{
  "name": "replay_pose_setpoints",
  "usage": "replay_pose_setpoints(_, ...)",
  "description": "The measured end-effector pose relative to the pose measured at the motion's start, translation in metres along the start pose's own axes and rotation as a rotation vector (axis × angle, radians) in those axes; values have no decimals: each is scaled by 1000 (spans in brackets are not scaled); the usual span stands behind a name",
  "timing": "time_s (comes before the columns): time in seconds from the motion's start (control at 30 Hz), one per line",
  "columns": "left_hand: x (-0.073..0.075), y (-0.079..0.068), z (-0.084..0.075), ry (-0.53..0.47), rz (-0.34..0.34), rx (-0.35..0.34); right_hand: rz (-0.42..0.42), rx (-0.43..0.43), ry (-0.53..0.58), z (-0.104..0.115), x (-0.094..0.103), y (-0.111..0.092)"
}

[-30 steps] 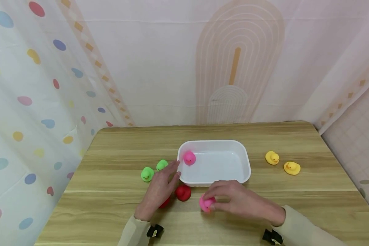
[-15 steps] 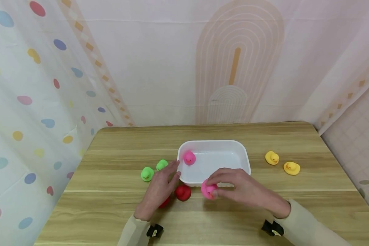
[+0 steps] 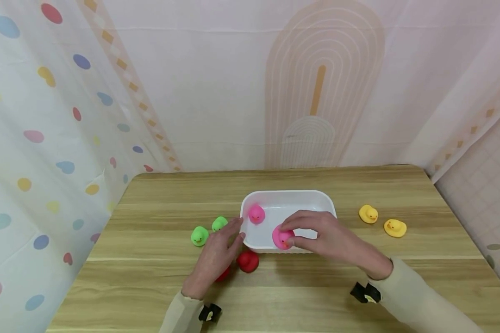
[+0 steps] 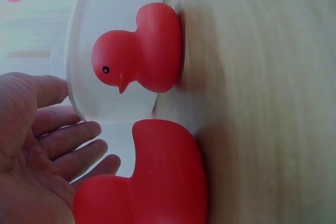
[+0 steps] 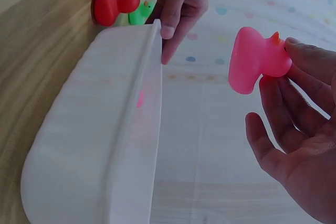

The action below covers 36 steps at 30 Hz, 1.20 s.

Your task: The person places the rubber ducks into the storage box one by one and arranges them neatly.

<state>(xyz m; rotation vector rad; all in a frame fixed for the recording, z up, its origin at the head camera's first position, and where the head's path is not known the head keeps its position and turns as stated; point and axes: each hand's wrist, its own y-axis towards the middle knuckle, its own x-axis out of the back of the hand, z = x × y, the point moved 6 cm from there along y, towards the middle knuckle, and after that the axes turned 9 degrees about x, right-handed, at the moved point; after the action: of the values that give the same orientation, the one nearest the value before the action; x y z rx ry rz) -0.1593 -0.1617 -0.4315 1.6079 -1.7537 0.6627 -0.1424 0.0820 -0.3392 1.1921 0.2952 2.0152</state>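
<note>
My right hand pinches a pink rubber duck by its head, between thumb and fingertips. In the right wrist view this duck hangs above the rim of the white plastic tub. Another pink duck sits inside the tub, at its left end. My left hand is at the tub's left rim, thumb tip right at the edge and fingers loosely extended. A red duck stands against the tub's near side; a second red duck is beside my left hand, partly hidden by it from above.
Two green ducks stand left of the tub, close to my left hand. Over on the right are two yellow ducks. The wooden table ends at a patterned curtain at the back.
My right hand has lifted the pink duck off the table and carried it forward, from in front of the tub to over its near edge. The left hand has stayed put.
</note>
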Motion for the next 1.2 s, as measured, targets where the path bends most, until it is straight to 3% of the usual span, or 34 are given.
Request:
replay_pose_setpoints(0.5, -1, -1, 1, -4, -2, 2, -9, -80, -23, -23, 5, 24)
replay_pose_setpoints(1.03, -2, 0, 1, -10, -4, 10, 64, -346, 10, -69, -12, 34)
replay_pose_setpoints(1.2, -2, 1, 2, -12, -4, 12, 61, -383, 32, -83, -21, 36)
